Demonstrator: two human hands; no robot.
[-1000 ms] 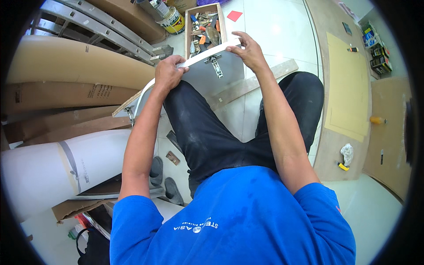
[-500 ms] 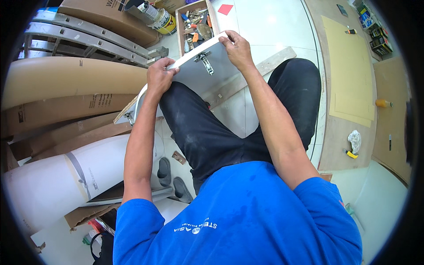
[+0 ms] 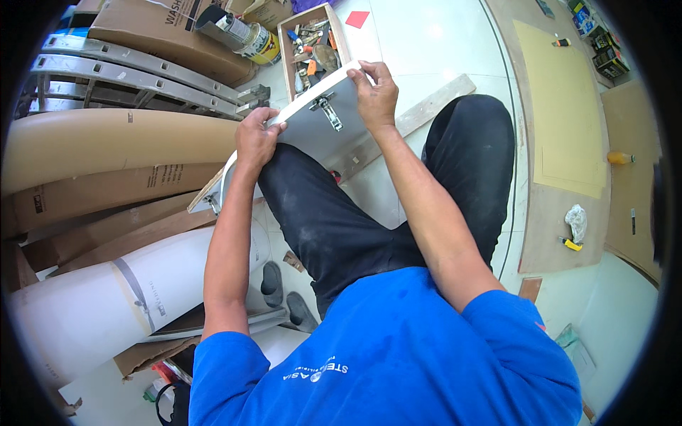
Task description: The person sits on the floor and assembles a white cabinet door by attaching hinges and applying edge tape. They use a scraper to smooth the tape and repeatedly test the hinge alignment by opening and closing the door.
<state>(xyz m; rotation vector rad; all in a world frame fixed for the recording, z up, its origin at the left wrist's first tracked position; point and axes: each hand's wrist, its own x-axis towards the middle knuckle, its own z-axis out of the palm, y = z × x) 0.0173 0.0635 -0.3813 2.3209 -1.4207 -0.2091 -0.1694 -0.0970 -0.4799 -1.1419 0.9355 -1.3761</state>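
Observation:
I hold a flat grey panel [image 3: 312, 131] with a white edge, tilted over my left knee. A metal hinge [image 3: 328, 113] is fixed to its face near the top edge. My left hand [image 3: 257, 138] grips the panel's upper edge at the left. Gripping the far top corner is my right hand [image 3: 375, 96]. The panel's lower corner reaches down left past my thigh, where a second hinge [image 3: 213, 201] shows. I sit in black trousers and a blue shirt.
A wooden tray of tools [image 3: 309, 44] stands just beyond the panel, with a paint can [image 3: 245, 35] beside it. An aluminium ladder [image 3: 135, 71], cardboard rolls [image 3: 106, 145] and a white roll [image 3: 114, 298] lie at left. A wooden strip [image 3: 426, 106] and brown boards [image 3: 561, 106] lie on the floor at right.
Both hands have tilted the panel up toward me, so more of its grey face and the hinge shows. The grip on the top edge is the same.

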